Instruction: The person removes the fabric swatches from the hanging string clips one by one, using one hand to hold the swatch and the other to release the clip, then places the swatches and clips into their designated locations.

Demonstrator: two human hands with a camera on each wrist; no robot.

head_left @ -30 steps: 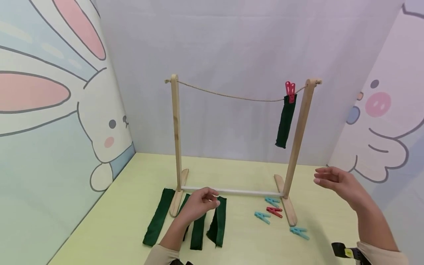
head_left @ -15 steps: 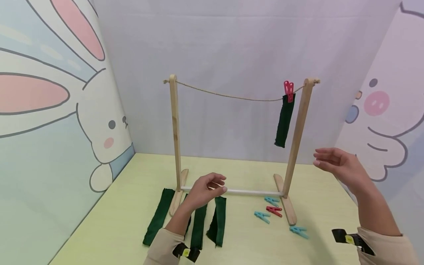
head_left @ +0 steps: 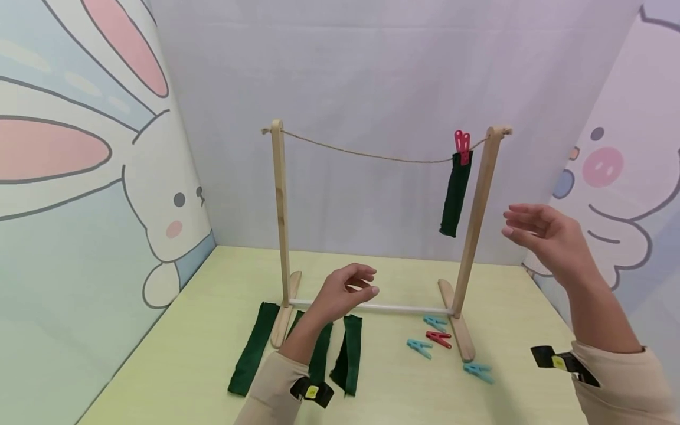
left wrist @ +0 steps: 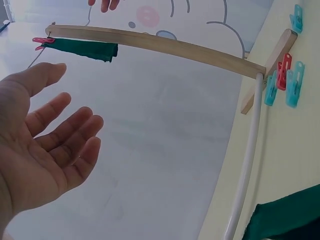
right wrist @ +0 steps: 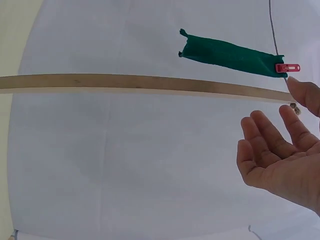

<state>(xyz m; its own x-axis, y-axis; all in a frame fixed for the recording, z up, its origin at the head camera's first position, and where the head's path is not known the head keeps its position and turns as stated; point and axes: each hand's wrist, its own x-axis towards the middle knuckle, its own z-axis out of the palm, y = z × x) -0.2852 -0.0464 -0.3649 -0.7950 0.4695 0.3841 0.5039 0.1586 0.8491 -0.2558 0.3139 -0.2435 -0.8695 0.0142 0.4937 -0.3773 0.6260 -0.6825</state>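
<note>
My left hand (head_left: 345, 292) is raised above the table near the rack's white crossbar (head_left: 393, 308), fingers loosely bent and nothing in them. Out to the right of the wooden rack's right post (head_left: 478, 221), my right hand (head_left: 555, 239) hovers, also holding nothing. A dark green cloth strip (head_left: 454, 198) hangs from the right end of the string line (head_left: 366, 154), held by a red clothespin (head_left: 462, 147). In the right wrist view the same green strip (right wrist: 230, 55) and red clothespin (right wrist: 288, 68) appear beyond my thumb, apart from it.
Several green cloth strips (head_left: 254, 348) lie at the rack's left front, partly behind my left forearm. Blue clothespins (head_left: 419, 348) and a red one (head_left: 438, 339) lie near the rack's right foot (head_left: 461, 336). Printed walls stand on both sides.
Both hands have risen, the left one also shifting right. The hanging strip, the clothespins and the strips on the table stay where they were.
</note>
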